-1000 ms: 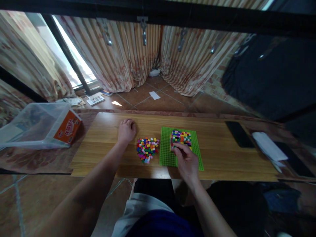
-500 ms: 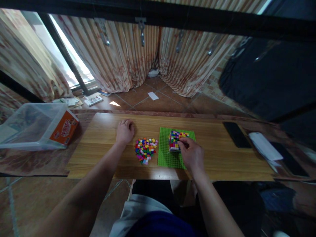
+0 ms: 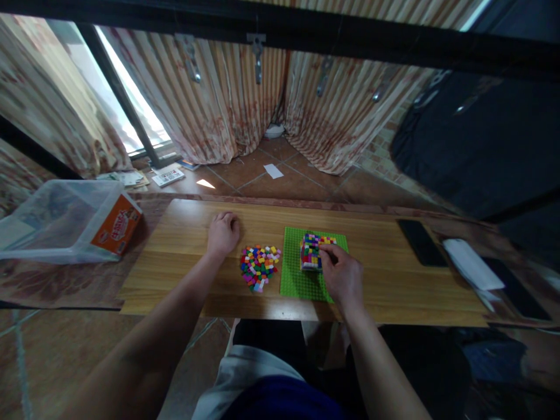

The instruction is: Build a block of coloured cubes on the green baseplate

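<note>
My right hand (image 3: 344, 276) is over the green studded baseplate (image 3: 290, 280), thumb and fingers pinched together at the right side of a block structure (image 3: 311, 252) made of small multicoloured bricks. Whatever lies between those fingertips is too small to make out. Part of the structure and the plate's right corner are hidden behind this hand. My left hand (image 3: 224, 234) rests on the wooden table, its fingers curled in and nothing visible in them. Just to its right lies a loose pile of small coloured bricks (image 3: 259, 265), left of the baseplate.
A clear plastic bin (image 3: 65, 221) with an orange label stands left of the wooden table (image 3: 175, 245). Toward the table's right end lies a black phone (image 3: 421, 242), with a white object (image 3: 471, 263) and another dark flat object (image 3: 516, 288) beyond it. A dark bar (image 3: 280, 29) crosses overhead.
The whole view has shifted slightly. My right hand stays pinched at the structure with hardly any movement, and my left hand keeps its place on the table.
</note>
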Available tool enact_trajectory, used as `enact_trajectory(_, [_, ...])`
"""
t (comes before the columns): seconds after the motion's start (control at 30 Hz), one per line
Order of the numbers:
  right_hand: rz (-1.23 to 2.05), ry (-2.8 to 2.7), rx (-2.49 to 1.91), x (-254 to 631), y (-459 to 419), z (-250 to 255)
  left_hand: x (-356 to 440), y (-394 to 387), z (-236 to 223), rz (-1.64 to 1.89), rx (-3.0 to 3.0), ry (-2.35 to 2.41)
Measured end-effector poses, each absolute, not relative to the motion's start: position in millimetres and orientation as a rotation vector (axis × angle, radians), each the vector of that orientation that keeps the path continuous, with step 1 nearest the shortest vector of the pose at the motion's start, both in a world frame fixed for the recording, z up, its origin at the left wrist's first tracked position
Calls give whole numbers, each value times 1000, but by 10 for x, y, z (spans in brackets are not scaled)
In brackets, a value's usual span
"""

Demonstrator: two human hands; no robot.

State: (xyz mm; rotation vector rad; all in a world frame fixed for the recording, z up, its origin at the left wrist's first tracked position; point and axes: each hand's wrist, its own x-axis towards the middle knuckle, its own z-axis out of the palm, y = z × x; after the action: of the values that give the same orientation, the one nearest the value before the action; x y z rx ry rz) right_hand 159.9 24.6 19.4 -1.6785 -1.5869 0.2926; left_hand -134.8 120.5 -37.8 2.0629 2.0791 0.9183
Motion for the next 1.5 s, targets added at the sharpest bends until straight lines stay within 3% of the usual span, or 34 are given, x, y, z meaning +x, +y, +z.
enact_trajectory(0.77, [223, -1543, -1652, 1605, 234, 138, -1336, 1196, -359, 896, 2076, 2089])
enact_trajectory(1.03, [10, -1565, -1709, 1679, 209, 60, -1345, 1211, -387, 914, 2067, 2087])
enact_trajectory(1.5, [330, -1370, -1678, 1674, 321, -37, -1344, 1206, -387, 899, 2086, 2092])
